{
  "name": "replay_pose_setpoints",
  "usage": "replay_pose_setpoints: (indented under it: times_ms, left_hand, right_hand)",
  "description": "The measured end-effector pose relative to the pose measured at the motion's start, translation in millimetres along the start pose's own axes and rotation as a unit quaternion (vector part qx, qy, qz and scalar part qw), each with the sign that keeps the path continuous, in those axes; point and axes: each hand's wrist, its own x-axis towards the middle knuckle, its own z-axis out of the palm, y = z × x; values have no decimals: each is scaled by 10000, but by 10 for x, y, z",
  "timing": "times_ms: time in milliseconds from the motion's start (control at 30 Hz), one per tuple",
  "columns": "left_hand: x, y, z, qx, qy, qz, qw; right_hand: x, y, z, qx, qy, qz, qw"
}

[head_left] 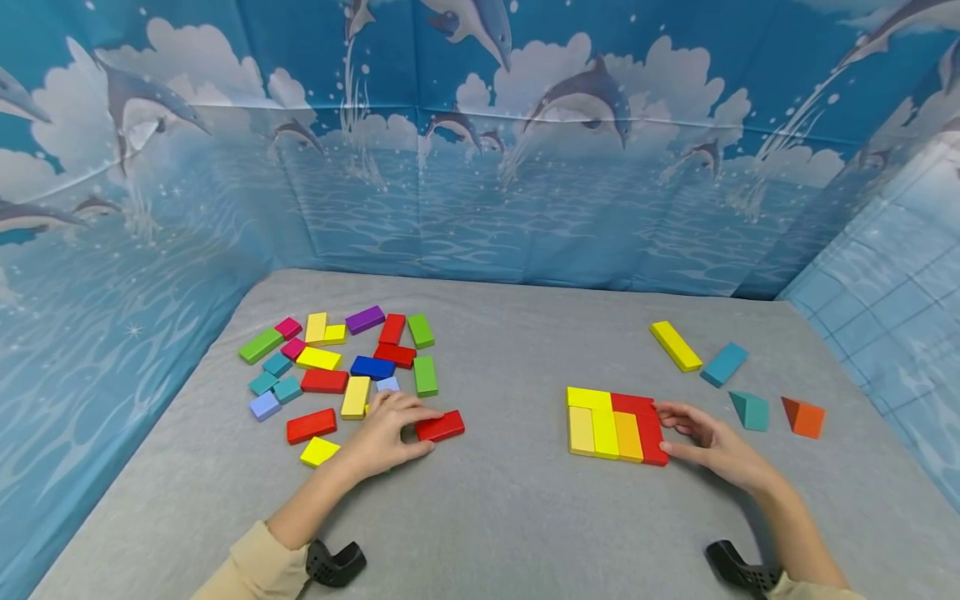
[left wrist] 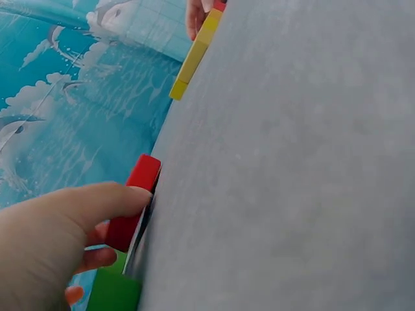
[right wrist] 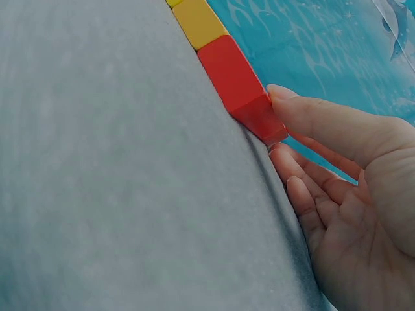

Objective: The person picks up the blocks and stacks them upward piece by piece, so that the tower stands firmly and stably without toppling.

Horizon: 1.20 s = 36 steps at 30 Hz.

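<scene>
At the left, my left hand (head_left: 386, 433) pinches a red block (head_left: 442, 426) between thumb and fingers. In the left wrist view this red block (left wrist: 135, 201) is tilted, one end higher, close over the cloth. A green block (left wrist: 115, 285) lies beneath that hand. My right hand (head_left: 708, 442) rests at the right edge of a flat rectangle of joined yellow and red blocks (head_left: 604, 423). Its thumb and fingertips touch the outer red block (head_left: 652, 437). In the right wrist view, the thumb lies on that red block's corner (right wrist: 259, 120), with the other fingers loosely bent beside it.
Several loose blocks in many colours, among them a blue block (head_left: 372, 367) and a purple block (head_left: 365, 320), are scattered at the left. At the right lie a yellow block (head_left: 675, 346), a blue block (head_left: 724, 364), a teal wedge (head_left: 750, 411) and an orange wedge (head_left: 804, 417).
</scene>
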Motion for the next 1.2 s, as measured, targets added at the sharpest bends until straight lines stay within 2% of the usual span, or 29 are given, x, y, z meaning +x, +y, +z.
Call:
replay_pose_setpoints:
  times_ms: [133, 267, 333, 500, 667, 800, 1000, 1200]
  left_hand:
    - [92, 85, 39, -531, -5, 9, 9986]
    - [276, 266, 132, -1077, -193, 145, 9939]
    - [385, 386, 204, -1212, -317, 304, 9917]
    - [646, 720, 448, -1153, -684, 817, 9876]
    - [857, 1021, 675, -790, -1045, 1241, 9836]
    - [968, 1205, 806, -311, -1286, 1449, 9806]
    - [1067, 1363, 973, 478, -1288, 1706, 9757]
    - [1118, 1458, 1110, 1010, -1325, 1851, 9685]
  right_hand:
    - [-4, 6, 0, 26, 10, -18, 10000]
    - [-7, 9, 0, 12, -5, 2, 10000]
    - [-8, 9, -1, 10, -12, 15, 10000]
    - [-5, 10, 1, -22, 9, 14, 10000]
    - [4, 8, 4, -13, 20, -13, 10000]
    - [11, 6, 6, -42, 36, -30, 10000]
    - [15, -1, 14, -109, 79, -90, 9999]
    - [4, 4, 14, -4, 52, -146, 9999]
